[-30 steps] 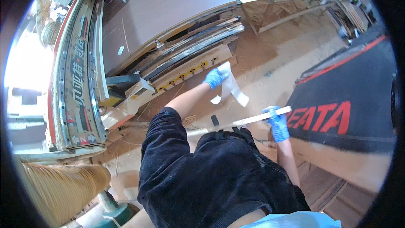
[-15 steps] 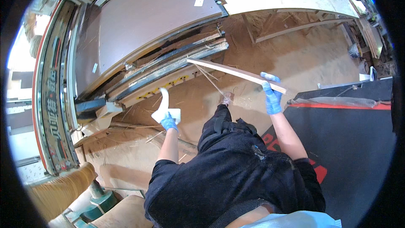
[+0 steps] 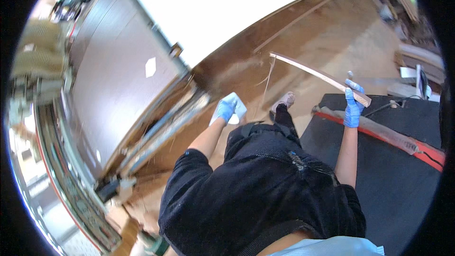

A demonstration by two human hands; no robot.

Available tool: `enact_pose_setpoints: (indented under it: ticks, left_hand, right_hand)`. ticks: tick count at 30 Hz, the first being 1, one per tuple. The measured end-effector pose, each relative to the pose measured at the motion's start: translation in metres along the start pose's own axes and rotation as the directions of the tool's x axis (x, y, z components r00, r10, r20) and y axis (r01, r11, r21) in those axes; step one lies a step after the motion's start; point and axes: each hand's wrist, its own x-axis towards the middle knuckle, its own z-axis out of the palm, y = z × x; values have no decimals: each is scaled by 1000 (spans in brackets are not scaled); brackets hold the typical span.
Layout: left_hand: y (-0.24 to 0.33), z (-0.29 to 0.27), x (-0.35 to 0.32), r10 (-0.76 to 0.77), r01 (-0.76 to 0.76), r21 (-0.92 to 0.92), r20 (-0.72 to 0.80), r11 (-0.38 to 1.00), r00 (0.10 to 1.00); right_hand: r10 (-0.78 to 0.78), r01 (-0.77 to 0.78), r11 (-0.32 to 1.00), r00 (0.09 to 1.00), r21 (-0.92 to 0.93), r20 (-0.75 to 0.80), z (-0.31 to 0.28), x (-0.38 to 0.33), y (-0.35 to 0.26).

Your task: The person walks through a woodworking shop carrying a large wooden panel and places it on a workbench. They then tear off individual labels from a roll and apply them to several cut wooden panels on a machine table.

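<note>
My left hand, in a blue glove, is closed on a white flat piece with squarish edges; its exact kind is hard to make out. My right hand, also gloved in blue, grips a long narrow wooden strip near its thicker end. The strip points away to the upper left, and a thin splinter hangs from its far tip.
Ahead on the left stands a machine with a smooth brownish table and metal rails. A large white board lies beyond it. On my right is a black surface with a red strip. Sawdust covers the floor.
My body has turned and stepped to the right, so the machine has shifted left in view. Both hands still hold the wooden strip and the white piece.
</note>
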Motion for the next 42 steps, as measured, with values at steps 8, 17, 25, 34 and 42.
enact_pose_setpoints:
  ticks: [8,17,25,34,42]
  left_hand:
    - [183,151,139,-159,157,-326,21,932,987]
    - [473,241,296,68,-24,-599,51,800,996]
    - [689,325,472,243,15,-541,402,841,883]
    - [949,527,587,480,-127,-511,652,850,587]
    - [1124,712,637,372,-148,-373,648,916,665]
  right_hand:
    - [64,-87,996,810,-12,-582,-133,199,106]
    - [296,-365,931,779,-15,-553,-220,377,332]
    - [727,-964,205,267,-171,-633,-280,383,409]
    - [678,-888,114,-258,445,-688,-337,500,389]
    - [767,-951,234,55,200,-639,-530,721,528]
